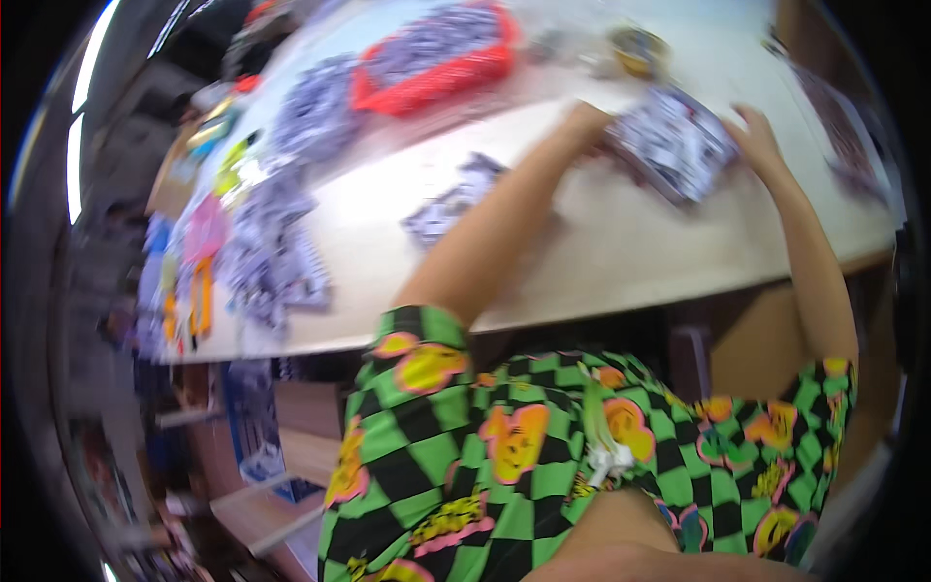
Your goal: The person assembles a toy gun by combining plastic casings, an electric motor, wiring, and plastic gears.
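Observation:
Over the right part of the table, a bundle of white-and-dark printed packets (pixel 676 145) is tilted between my hands. My left hand (pixel 588 128) is at its left edge, with fingers curling under the bundle. Close to the right edge is my right hand (pixel 758 144), its fingers apart; blur hides whether they touch it. A smaller heap of similar printed packets (pixel 451 204) lies on the table, partly behind my left forearm. Motion smears the print and the exact shape of the packets.
A red basket (pixel 436 82) full of small greyish pieces stands at the back, with a loose pile (pixel 315 112) beside it. More printed packets (pixel 272 247) cover the left end of the white table (pixel 359 252). A yellow tape roll (pixel 638 50) sits beyond my hands.

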A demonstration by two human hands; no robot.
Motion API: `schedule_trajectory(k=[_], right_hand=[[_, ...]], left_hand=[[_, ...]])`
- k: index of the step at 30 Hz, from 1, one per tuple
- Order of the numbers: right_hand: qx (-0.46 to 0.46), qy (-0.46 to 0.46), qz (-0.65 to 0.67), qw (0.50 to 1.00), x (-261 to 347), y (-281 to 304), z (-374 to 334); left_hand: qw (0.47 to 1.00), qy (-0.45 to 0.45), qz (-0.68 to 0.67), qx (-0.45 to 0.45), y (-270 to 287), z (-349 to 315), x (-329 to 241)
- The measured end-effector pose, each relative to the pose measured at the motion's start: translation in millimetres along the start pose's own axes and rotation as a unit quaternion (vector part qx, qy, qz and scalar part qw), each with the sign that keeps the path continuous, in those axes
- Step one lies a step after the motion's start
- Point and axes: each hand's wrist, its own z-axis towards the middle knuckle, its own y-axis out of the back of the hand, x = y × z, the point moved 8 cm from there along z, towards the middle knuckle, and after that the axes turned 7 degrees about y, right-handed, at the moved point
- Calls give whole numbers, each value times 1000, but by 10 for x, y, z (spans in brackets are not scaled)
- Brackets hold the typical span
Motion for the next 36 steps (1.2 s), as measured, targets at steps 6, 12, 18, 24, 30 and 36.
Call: schedule_trajectory(k=[6,12,18,24,30,36], right_hand=[[203,-229,241,921,347,-48,-427],[209,-358,414,810,314,-236,-824],[223,-357,448,788,488,-461,-696],[198,-343,496,773,441,-691,-658],[158,-363,554,732,618,-620,-732],[190,-349,606,689,661,-689,-795]], left_hand=[[997,78,22,11,107,277,187],[995,73,65,13,-275,401,-34],[992,70,-11,101,-480,312,-53],[990,69,-78,97,-490,167,47],[992,73,-37,93,-470,7,62],[993,78,-4,90,-430,-142,103]])
